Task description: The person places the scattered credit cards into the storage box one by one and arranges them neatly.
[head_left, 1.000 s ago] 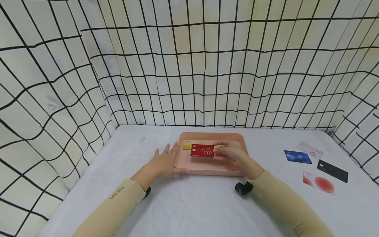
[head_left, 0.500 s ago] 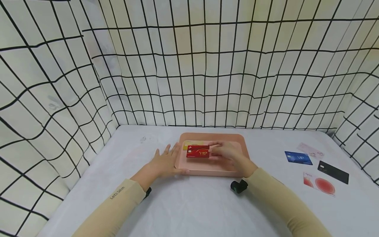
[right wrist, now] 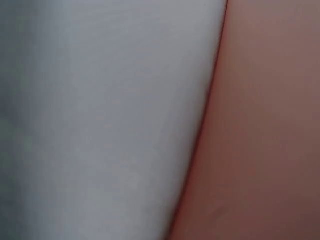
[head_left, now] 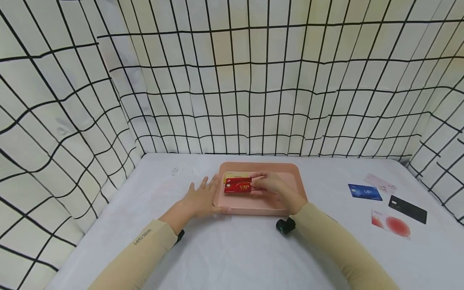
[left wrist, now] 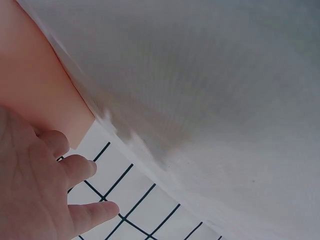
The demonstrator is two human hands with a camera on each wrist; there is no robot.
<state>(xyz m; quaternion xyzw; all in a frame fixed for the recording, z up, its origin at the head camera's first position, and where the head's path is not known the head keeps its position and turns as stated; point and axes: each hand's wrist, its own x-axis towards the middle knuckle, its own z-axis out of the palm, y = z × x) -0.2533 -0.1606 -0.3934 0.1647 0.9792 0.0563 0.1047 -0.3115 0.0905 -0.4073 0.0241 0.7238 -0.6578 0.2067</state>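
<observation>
In the head view a pink tray (head_left: 275, 211) lies on the white table. My right hand (head_left: 275, 187) reaches over it and pinches the right end of a red VIP card (head_left: 237, 185). Part of a yellow card (head_left: 235, 175) shows behind the red one, inside the tray. Fingers spread, my left hand (head_left: 199, 200) rests against the tray's left edge, its thumb by the near left corner. The left wrist view shows that hand (left wrist: 45, 185) beside the tray wall (left wrist: 50, 85). Only the tray's side (right wrist: 260, 130) and white cloth appear in the right wrist view.
On the table's right side lie a blue card (head_left: 365, 192), a black card (head_left: 407, 209), a pale pink card (head_left: 380, 183) and a white card with red shapes (head_left: 391, 224). White walls with a black grid (head_left: 250, 92) stand behind and at both sides.
My right hand has moved left with the red card, which now covers more of the area in front of the yellow card. My left hand has stayed at the tray's edge.
</observation>
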